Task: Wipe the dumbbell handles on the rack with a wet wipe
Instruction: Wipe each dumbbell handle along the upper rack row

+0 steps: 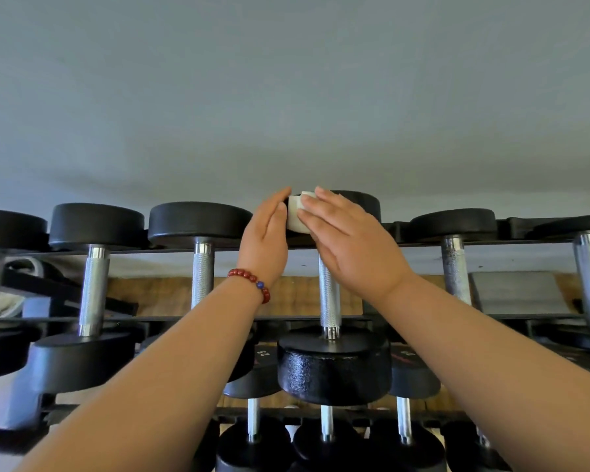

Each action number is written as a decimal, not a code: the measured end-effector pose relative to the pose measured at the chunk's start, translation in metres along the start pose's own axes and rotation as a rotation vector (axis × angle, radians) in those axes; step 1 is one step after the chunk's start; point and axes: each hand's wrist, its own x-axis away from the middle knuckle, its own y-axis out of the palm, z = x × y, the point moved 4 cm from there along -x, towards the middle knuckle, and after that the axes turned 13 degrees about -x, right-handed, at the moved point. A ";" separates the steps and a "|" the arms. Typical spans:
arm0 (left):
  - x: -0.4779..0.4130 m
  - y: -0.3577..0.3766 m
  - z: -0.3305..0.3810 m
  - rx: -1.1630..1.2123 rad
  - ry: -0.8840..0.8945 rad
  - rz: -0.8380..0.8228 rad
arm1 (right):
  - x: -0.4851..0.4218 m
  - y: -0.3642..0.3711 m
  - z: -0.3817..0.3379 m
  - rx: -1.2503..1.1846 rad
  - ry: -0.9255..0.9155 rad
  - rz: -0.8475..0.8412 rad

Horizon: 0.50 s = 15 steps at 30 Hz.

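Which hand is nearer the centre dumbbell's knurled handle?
Right. The right hand overlaps the upper end of the handle; the left hand sits off to its left, fingers at the white object.

Both forearms are bare, and at the wrist of the left hand (pixel 264 243) sits a bracelet (pixel 250 282) of round dark-red beads with one blue bead among them.
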 end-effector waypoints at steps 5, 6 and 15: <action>-0.006 0.002 0.006 -0.031 0.073 -0.051 | 0.010 -0.015 -0.001 0.117 0.019 0.033; -0.008 0.004 0.007 -0.021 0.084 -0.067 | 0.007 -0.014 -0.001 0.139 0.027 0.020; -0.020 0.020 -0.002 -0.131 0.269 -0.020 | 0.030 -0.013 0.015 0.230 0.080 0.025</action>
